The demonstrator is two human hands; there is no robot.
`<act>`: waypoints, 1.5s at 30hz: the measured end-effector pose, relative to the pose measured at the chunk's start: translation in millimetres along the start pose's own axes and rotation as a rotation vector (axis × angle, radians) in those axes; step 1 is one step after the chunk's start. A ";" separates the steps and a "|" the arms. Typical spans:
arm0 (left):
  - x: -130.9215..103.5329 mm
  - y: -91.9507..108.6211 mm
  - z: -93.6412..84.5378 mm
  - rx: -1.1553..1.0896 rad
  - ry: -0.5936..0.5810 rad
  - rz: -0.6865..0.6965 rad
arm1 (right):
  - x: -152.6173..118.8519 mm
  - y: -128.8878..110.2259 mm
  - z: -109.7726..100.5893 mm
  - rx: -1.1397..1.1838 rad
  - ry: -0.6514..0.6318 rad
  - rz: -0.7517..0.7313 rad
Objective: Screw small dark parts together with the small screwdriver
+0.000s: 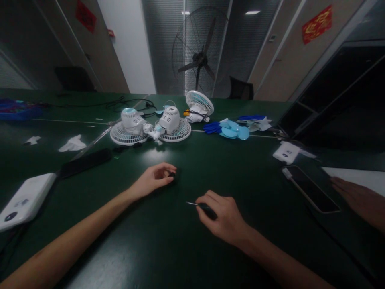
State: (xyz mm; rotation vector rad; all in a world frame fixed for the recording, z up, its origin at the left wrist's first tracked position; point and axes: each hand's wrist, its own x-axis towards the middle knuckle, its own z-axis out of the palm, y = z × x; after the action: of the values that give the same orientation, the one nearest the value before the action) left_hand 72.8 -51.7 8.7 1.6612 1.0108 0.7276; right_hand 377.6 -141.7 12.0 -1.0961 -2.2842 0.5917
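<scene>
My left hand [156,176] rests on the dark green table [168,237], fingers curled round a small black object [171,174] at the fingertips. To its right and nearer to me, my right hand [221,216] grips a screwdriver [207,210] by its black handle, the thin metal shaft pointing left. The two hands are apart. Beyond them, two white fan heads lie face down, one on the left [130,126] and one beside it [173,124], with white joint parts between them. A third small fan [199,106] leans farther back.
Blue gloves [212,127] and light blue fan blades [234,130] lie behind the hands. A phone [311,188] and a white device [286,152] are at right, near another person's hand [355,194]. At left are a white box-shaped device [28,198] and a blue tray [18,110].
</scene>
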 end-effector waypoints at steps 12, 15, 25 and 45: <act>-7.0 6.4 18.4 0.064 -0.159 0.090 | 2.3 -3.3 -1.6 -0.007 0.015 -0.012; -6.6 5.3 17.6 0.211 -0.120 0.156 | 2.2 -3.3 -1.9 -0.010 0.006 -0.010; -18.8 15.9 31.5 0.305 -0.262 0.277 | 2.5 -1.8 0.1 -0.053 0.047 0.011; -27.8 20.8 44.8 0.373 -0.371 0.342 | 1.2 0.7 0.4 0.024 -0.057 -0.034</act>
State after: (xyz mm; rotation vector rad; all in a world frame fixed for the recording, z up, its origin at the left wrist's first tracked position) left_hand 103.2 -99.1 15.2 2.2298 0.6272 0.4338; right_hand 377.1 -140.4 11.6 -1.0389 -2.3341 0.6430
